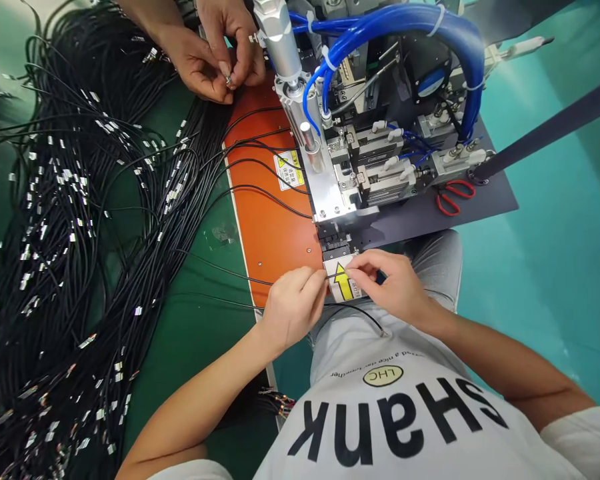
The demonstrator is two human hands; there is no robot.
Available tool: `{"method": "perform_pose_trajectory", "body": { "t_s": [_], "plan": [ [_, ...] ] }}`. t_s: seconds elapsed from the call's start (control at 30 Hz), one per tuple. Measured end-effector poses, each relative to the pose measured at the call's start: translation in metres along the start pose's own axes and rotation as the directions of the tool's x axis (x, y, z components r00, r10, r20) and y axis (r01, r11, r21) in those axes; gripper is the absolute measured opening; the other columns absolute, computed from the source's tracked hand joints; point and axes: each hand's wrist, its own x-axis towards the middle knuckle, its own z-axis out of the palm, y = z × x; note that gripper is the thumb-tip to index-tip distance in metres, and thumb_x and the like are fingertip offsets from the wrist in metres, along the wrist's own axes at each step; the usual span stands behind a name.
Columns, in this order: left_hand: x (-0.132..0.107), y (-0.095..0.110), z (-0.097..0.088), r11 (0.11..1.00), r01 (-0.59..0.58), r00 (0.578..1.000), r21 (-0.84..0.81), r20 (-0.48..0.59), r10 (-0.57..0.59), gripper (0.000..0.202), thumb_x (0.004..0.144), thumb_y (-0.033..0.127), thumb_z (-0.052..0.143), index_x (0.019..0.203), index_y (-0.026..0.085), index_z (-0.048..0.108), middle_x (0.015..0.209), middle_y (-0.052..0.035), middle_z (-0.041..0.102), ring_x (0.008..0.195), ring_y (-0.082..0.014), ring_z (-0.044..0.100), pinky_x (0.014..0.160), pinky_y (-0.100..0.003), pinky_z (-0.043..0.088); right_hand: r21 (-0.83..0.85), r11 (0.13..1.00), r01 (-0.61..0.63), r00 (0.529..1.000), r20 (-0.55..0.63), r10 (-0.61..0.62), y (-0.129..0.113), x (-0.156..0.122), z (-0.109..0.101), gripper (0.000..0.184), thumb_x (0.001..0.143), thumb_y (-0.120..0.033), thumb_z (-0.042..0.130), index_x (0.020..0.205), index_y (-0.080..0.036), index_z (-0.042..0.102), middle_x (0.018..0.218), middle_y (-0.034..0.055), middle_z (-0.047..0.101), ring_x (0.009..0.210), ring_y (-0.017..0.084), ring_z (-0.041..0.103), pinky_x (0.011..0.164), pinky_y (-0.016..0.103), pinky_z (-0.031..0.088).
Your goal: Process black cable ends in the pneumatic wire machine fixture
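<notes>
My left hand (296, 303) is closed around a thin black cable (333, 275), with fingertips near the machine's front edge. At the cable's end, my right hand (391, 280) pinches with thumb and forefinger; the tip itself is too small to make out. Both hands hover by a white plate with a yellow arrow (343, 285) at the front of the machine (333, 193). A second black cable (363, 312) passes below my hands, its end lying against the white shirt. Several more cables run across the orange panel (275, 233) into the machine's side.
A large heap of black cables (80, 200) with white tags covers the green table (207, 347) at left. Another person's hands (220, 53) work on a small part at the top. Red-handled scissors (455, 197) lie on the grey plate (430, 223). Blue hoses (405, 27) arch over the machine.
</notes>
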Motion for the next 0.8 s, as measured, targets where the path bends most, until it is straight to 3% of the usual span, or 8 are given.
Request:
{"method": "perform_pose_trajectory", "body": {
  "t_s": [0.1,0.17,0.3,0.4,0.6,0.8],
  "plan": [
    [0.020,0.011,-0.005,0.978,0.071,0.992,-0.196,0.117,-0.049,0.021,0.096,0.024,0.053,0.114,0.016,0.058,0.095,-0.0092,0.067,0.085,-0.0205,0.061,0.077,-0.034,0.048,-0.021,0.997,0.072,0.997,0.006,-0.071,-0.002,0.005,0.000,0.010,0.092,-0.018,0.061,0.086,-0.021,0.069,0.079,0.0004,0.066,0.069,0.012,0.057,0.064,0.028,0.046],
    [0.032,0.013,-0.009,0.913,0.141,0.980,-0.384,0.185,-0.074,0.017,0.098,0.025,0.050,0.111,0.017,0.060,0.096,-0.0070,0.067,0.084,-0.0173,0.061,0.076,-0.031,0.048,0.002,0.997,0.074,0.997,0.017,-0.074,-0.002,0.005,-0.006,0.008,0.091,-0.020,0.062,0.088,-0.021,0.070,0.080,0.0008,0.067,0.071,0.013,0.058,0.066,0.028,0.047],
    [0.045,0.011,-0.013,0.732,0.288,0.956,-0.618,0.234,-0.178,0.011,0.097,0.026,0.055,0.099,0.020,0.064,0.083,-0.0002,0.068,0.070,-0.0104,0.060,0.067,-0.023,0.046,0.261,0.957,-0.126,0.992,0.055,0.116,0.005,0.004,-0.021,0.011,0.091,-0.031,0.067,0.095,-0.021,0.071,0.082,0.0011,0.069,0.065,0.012,0.060,0.061,0.028,0.048],
    [0.046,0.012,-0.013,0.647,0.343,0.939,-0.681,0.249,-0.236,0.010,0.095,0.027,0.059,0.096,0.020,0.066,0.077,0.0011,0.067,0.064,-0.0092,0.059,0.061,-0.022,0.045,0.386,0.898,-0.212,0.977,0.106,0.185,0.011,0.007,-0.026,0.013,0.086,-0.033,0.073,0.090,-0.021,0.071,0.081,0.0005,0.068,0.065,0.012,0.058,0.061,0.027,0.048],
    [0.041,0.014,-0.009,0.579,0.373,0.925,-0.725,0.242,-0.292,0.008,0.092,0.026,0.063,0.092,0.019,0.067,0.074,0.0008,0.066,0.063,-0.0089,0.059,0.058,-0.021,0.047,0.353,0.913,-0.204,0.977,0.132,0.167,0.010,0.015,-0.020,0.013,0.082,-0.032,0.078,0.082,-0.020,0.072,0.077,0.0005,0.066,0.068,0.012,0.055,0.062,0.027,0.044],
    [0.038,0.015,-0.003,0.453,0.400,0.894,-0.797,0.230,-0.385,0.020,0.091,0.024,0.066,0.110,0.020,0.071,0.077,-0.0011,0.066,0.061,-0.0092,0.060,0.060,-0.022,0.052,0.354,0.921,-0.160,0.987,0.079,0.141,0.009,0.014,-0.008,0.009,0.083,-0.027,0.076,0.082,-0.019,0.071,0.080,0.0010,0.067,0.066,0.012,0.056,0.061,0.028,0.044]
  ]
}}
